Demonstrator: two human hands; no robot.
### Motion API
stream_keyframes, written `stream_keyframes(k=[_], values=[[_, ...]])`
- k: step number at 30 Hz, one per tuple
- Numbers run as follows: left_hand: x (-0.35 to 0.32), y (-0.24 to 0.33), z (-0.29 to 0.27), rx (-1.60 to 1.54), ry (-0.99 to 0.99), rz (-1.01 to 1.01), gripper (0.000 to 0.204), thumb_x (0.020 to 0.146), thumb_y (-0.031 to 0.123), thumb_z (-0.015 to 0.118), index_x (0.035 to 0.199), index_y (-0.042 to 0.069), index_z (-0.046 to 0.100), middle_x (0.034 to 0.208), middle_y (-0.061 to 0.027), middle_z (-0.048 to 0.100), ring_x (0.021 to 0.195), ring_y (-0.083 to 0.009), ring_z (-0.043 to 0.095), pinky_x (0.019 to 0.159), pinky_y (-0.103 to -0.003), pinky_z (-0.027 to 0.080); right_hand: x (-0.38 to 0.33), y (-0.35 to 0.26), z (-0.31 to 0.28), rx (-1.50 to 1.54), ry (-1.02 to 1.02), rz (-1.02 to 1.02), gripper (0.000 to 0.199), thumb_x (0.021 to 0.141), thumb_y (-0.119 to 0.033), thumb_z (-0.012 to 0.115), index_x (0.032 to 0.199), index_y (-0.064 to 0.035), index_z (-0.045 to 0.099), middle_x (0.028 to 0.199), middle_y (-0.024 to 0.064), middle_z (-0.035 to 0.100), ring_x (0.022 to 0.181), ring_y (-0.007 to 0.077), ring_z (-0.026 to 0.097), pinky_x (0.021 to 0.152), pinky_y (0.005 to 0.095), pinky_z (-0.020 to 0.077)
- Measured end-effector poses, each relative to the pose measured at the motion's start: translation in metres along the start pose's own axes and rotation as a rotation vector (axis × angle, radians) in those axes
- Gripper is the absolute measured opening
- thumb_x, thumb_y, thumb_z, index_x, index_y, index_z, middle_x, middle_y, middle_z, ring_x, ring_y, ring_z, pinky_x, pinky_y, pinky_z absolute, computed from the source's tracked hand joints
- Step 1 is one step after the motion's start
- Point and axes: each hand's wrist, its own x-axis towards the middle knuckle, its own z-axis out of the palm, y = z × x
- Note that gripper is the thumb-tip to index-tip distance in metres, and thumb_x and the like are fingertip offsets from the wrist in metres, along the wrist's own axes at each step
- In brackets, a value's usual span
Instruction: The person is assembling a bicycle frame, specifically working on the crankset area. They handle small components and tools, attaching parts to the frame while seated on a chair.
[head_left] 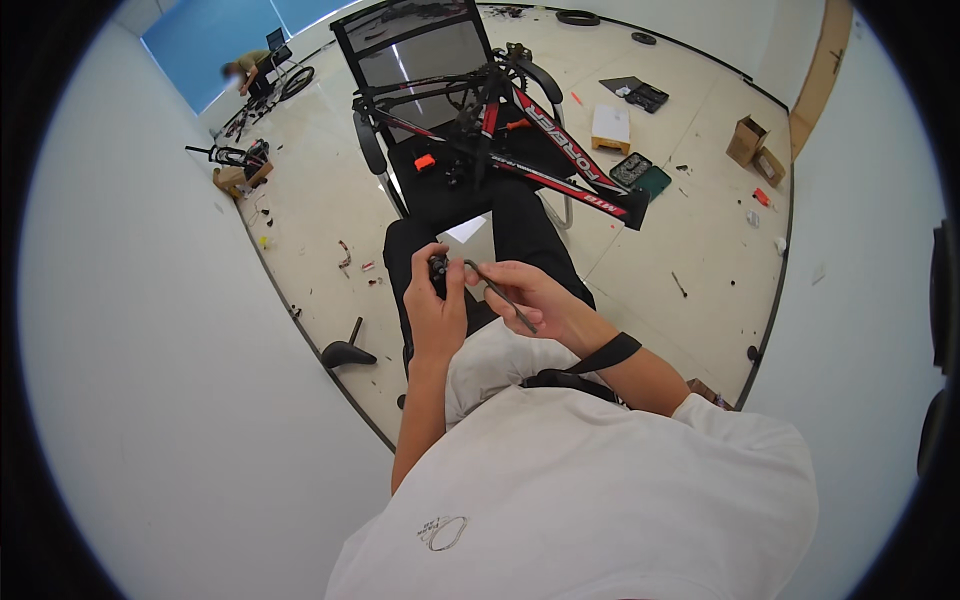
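My left hand [436, 312] curled round a small black part [438, 268]. My right hand [538, 294] pinching a bent hex key [510, 304], short end near the part; can't tell if touching. Ahead of me, red-and-black bike frame [556, 138] lying across a mesh-backed chair [432, 78]. On the floor [640, 300]: black saddle [345, 355] to my left, open green tool case [655, 182] to my right.
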Motion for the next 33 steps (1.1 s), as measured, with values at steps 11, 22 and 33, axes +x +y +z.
stream_keyframes(k=[11, 22, 33], values=[[0.006, -0.023, -0.009, -0.198, -0.340, -0.093, 0.015, 0.093, 0.015, 0.058, 0.102, 0.002, 0.058, 0.067, 0.0017, 0.054, 0.056, -0.0029, 0.045, 0.050, -0.020, 0.035, -0.014, -0.025, 0.021, -0.229, -0.216, -0.092, 0.072, 0.099, -0.049, 0.027, 0.134, 0.0116, 0.041, 0.125, 0.0294, 0.056, 0.056, 0.0293, 0.065, 0.037, 0.0272, 0.0456], [0.008, 0.005, -0.016, -0.671, -0.335, -0.420, 0.019, 0.098, 0.022, 0.052, 0.096, 0.004, 0.057, 0.062, -0.0020, 0.052, 0.047, -0.0062, 0.045, 0.041, -0.021, 0.035, -0.003, -0.021, -0.020, -1.291, 0.233, -0.102, 0.033, 0.088, -0.018, 0.048, 0.103, 0.0055, 0.066, 0.090, 0.0136, 0.071, 0.059, 0.0183, 0.064, 0.058, 0.0293, 0.0524], [-0.002, -0.036, -0.003, -0.268, -0.376, -0.210, 0.019, 0.096, 0.023, 0.056, 0.097, 0.004, 0.059, 0.063, -0.0003, 0.054, 0.047, -0.0040, 0.044, 0.041, -0.020, 0.032, -0.011, -0.011, 0.046, -0.736, -0.084, -0.443, 0.040, 0.092, -0.004, 0.051, 0.131, 0.0002, 0.049, 0.125, 0.0113, 0.058, 0.099, 0.0153, 0.062, 0.079, 0.0315, 0.0538]])
